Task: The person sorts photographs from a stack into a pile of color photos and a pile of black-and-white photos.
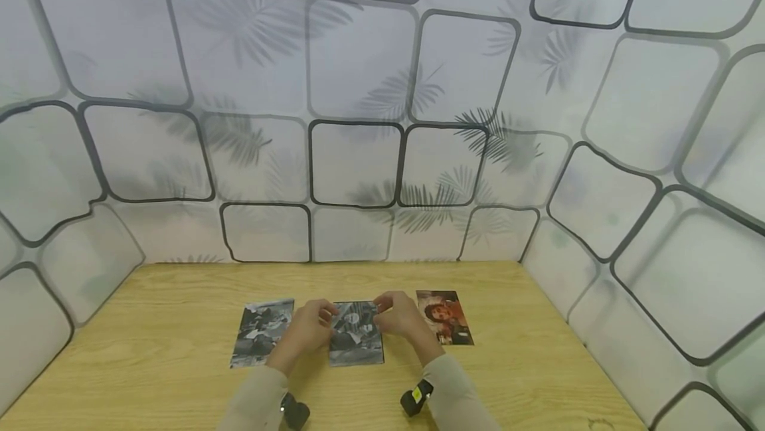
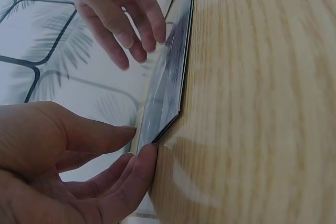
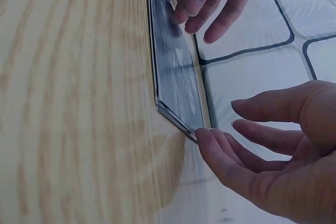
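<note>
A small stack of photo prints [image 1: 356, 344] lies flat on the table, its top sheet a black-and-white picture. At its left edge is my left hand [image 1: 313, 327], fingertips [image 2: 149, 153] right against the side and thumb raised off the surface. My right hand [image 1: 398, 313] mirrors it on the other side, a fingertip [image 3: 203, 136] at the edge and the thumb held apart. Layered sheet edges [image 3: 170, 116] show in the right wrist view. Neither hand pinches the stack.
Another black-and-white print [image 1: 261, 335] lies to the left, partly behind the left hand. On the right is a colour print [image 1: 445, 318] of a person. Patterned curtain-like walls [image 1: 355, 165] bound the wooden table [image 1: 508, 371] at the back and sides.
</note>
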Tool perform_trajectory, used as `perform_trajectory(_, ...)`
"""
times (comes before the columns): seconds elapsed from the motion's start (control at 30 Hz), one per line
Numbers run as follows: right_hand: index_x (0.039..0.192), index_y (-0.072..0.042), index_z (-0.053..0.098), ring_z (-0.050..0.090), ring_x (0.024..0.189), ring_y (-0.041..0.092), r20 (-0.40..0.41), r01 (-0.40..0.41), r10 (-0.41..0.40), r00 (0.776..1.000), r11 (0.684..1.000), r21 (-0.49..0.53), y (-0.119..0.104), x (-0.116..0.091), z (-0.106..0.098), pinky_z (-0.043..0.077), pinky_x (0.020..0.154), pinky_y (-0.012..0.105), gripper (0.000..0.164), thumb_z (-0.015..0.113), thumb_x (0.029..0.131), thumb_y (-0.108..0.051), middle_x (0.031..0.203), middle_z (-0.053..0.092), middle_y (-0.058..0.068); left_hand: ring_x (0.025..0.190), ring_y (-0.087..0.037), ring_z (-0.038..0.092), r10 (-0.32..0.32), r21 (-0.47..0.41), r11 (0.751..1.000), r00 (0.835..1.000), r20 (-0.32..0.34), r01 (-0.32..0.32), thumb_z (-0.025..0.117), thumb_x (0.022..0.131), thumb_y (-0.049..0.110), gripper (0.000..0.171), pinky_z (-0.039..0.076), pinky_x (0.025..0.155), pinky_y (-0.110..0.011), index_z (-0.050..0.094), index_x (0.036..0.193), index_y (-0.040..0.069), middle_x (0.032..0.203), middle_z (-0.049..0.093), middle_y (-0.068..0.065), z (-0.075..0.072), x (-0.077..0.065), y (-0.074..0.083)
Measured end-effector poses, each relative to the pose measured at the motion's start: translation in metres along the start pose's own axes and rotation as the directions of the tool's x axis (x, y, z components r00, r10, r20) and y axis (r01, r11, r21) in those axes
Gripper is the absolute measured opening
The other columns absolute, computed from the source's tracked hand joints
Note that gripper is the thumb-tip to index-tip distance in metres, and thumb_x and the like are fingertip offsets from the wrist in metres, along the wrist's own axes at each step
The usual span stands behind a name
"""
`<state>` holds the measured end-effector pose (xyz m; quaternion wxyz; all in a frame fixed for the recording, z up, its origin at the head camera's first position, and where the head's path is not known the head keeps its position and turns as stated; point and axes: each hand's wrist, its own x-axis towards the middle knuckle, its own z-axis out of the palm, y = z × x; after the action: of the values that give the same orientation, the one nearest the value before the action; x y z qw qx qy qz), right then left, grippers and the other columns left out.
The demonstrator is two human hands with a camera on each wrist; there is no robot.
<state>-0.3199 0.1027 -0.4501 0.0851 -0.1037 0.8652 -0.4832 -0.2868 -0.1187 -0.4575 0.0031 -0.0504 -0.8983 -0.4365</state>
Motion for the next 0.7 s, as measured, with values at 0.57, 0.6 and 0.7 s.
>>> perform_trajectory(0.57, 0.127, 0.005, 0.066, 0.074, 0.084, 0.025, 0.022, -0.011, 0.010, 1.000, 0.999, 0.047, -0.0008, -0.0013, -0.0033, 0.066, 0.074, 0.041, 0.038, 0.070, 0.090, -0.002, 0.113, 0.068, 0.021, 0.101, -0.035, 0.071, -0.019, 0.003, 1.000, 1.000, -0.002, 0.020, 0.076, 0.081, -0.009, 0.033, 0.062, 0.078, -0.045, 0.070, 0.112, 0.000, 0.112, 0.070, -0.020, -0.0004, -0.0005, 0.0043)
perform_trajectory(0.6, 0.127, 0.005, 0.066, 0.074, 0.085, 0.026, 0.024, -0.011, 0.010, 1.000, 0.999, 0.049, -0.0009, -0.0012, -0.0035, 0.066, 0.074, 0.042, 0.038, 0.070, 0.090, -0.002, 0.114, 0.068, 0.021, 0.101, -0.035, 0.071, -0.019, 0.004, 1.000, 1.000, -0.001, 0.019, 0.076, 0.082, -0.008, 0.033, 0.062, 0.078, -0.045, 0.070, 0.113, 0.000, 0.112, 0.070, -0.020, -0.0005, -0.0005, 0.0046)
perform_trajectory(0.7, 0.127, 0.006, 0.065, 0.074, 0.085, 0.026, 0.027, -0.015, 0.014, 1.000, 0.998, 0.060, -0.0018, -0.0011, -0.0044, 0.066, 0.074, 0.042, 0.038, 0.070, 0.090, -0.002, 0.114, 0.067, 0.022, 0.101, -0.035, 0.071, -0.022, 0.004, 1.000, 1.000, -0.002, 0.022, 0.076, 0.082, -0.008, 0.033, 0.062, 0.079, -0.046, 0.070, 0.113, 0.000, 0.112, 0.070, -0.021, -0.0005, -0.0001, 0.0046)
